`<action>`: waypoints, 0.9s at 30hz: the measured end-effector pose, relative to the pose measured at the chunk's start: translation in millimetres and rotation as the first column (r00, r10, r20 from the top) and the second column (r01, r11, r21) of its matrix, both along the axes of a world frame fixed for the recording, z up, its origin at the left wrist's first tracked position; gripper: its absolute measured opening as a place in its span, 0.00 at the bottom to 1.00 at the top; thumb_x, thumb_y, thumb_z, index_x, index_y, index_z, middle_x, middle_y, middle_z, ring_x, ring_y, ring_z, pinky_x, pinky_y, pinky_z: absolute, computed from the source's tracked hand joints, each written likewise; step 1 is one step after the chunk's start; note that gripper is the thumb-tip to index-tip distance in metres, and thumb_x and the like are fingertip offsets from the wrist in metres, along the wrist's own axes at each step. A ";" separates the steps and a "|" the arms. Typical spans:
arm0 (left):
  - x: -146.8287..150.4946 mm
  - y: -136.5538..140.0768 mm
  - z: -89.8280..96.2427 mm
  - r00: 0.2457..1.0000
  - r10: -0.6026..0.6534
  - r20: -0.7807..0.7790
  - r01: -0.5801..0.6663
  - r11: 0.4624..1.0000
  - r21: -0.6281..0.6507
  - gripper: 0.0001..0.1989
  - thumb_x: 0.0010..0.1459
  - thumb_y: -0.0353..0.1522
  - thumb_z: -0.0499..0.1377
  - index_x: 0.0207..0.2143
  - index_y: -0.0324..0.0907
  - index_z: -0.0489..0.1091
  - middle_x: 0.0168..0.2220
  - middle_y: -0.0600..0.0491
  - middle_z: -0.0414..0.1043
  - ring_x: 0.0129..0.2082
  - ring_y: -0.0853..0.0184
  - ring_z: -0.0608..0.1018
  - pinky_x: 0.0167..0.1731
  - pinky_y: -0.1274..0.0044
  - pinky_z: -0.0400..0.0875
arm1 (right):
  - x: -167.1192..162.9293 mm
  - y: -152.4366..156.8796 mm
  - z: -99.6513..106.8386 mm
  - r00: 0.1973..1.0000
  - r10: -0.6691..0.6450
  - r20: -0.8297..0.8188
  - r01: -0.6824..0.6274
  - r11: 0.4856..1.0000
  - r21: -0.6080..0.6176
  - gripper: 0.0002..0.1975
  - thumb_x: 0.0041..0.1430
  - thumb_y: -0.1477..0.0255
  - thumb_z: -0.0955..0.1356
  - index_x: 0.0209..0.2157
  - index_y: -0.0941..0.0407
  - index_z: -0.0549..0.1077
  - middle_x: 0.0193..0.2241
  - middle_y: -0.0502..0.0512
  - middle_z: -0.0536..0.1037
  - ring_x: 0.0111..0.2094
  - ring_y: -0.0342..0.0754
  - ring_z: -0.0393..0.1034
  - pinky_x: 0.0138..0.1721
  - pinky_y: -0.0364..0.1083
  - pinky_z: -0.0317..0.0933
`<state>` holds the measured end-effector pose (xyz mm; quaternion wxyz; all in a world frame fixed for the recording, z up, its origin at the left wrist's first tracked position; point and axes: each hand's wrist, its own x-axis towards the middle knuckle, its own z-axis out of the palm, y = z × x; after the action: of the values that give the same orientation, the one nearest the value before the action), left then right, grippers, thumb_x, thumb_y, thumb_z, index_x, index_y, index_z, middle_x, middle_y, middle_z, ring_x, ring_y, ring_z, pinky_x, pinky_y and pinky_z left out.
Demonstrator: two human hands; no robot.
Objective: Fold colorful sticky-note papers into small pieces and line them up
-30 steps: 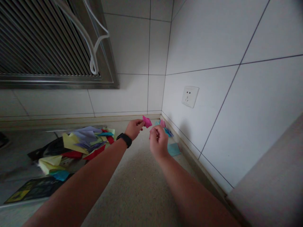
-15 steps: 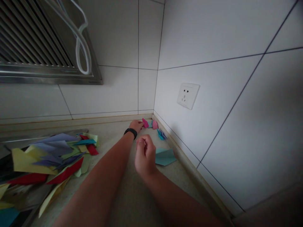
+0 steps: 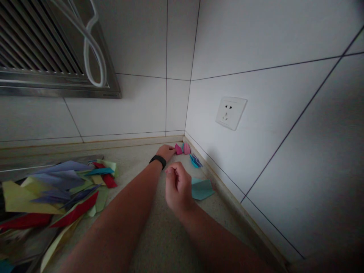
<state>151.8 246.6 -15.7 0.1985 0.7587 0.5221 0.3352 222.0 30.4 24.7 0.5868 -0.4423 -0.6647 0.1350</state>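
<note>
My left hand, with a black band at its wrist, reaches to the far corner of the counter. Its fingertips pinch a magenta folded paper. Right beside that stands a pink folded paper, with a sliver of blue showing between the two. My right hand is curled into a fist nearer to me; its palm side is hidden, so I cannot tell if anything is inside. Just right of the fist lies a pale teal folded paper. A blue and purple folded paper rests farther back along the wall.
On the left, a heap of colored folded papers spreads over the counter and a dark surface. A metal louvered panel with a looped white cable hangs above. A wall socket is on the right tiled wall.
My left hand has moved the magenta paper slightly right, close to the pink one, covering most of the blue piece between them. My right hand stays in a fist. The view has shifted a little.
</note>
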 end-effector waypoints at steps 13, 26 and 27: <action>1.3 1.5 -6.3 0.997 -0.069 -0.033 0.071 0.996 0.051 0.13 0.54 0.38 0.59 0.40 0.44 0.77 0.38 0.51 0.78 0.40 0.63 0.77 0.40 0.77 0.68 | -1.1 2.8 -0.7 0.999 -0.031 0.037 0.029 0.998 0.053 0.06 0.60 0.75 0.60 0.29 0.56 0.65 0.22 0.48 0.66 0.23 0.41 0.60 0.25 0.41 0.50; 2.8 2.2 -8.6 0.991 -0.119 -0.057 0.126 0.983 0.133 0.16 0.55 0.37 0.59 0.46 0.44 0.74 0.42 0.50 0.75 0.40 0.64 0.76 0.43 0.75 0.69 | -5.3 3.2 -1.7 0.993 -0.011 0.121 0.006 0.999 0.043 0.07 0.60 0.75 0.60 0.29 0.56 0.66 0.22 0.48 0.68 0.23 0.41 0.63 0.27 0.40 0.52; 3.5 1.7 -7.8 0.988 -0.132 -0.079 0.143 0.977 0.159 0.16 0.55 0.36 0.59 0.46 0.44 0.74 0.44 0.49 0.74 0.41 0.63 0.75 0.45 0.74 0.68 | -5.4 3.0 -1.5 0.992 -0.013 0.128 0.008 0.999 0.041 0.07 0.60 0.75 0.60 0.29 0.56 0.66 0.22 0.48 0.68 0.23 0.41 0.62 0.26 0.40 0.52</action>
<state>155.3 248.3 -23.5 0.1401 0.8178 0.4453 0.3365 216.6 33.4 23.2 0.5524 -0.4414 -0.7014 0.0896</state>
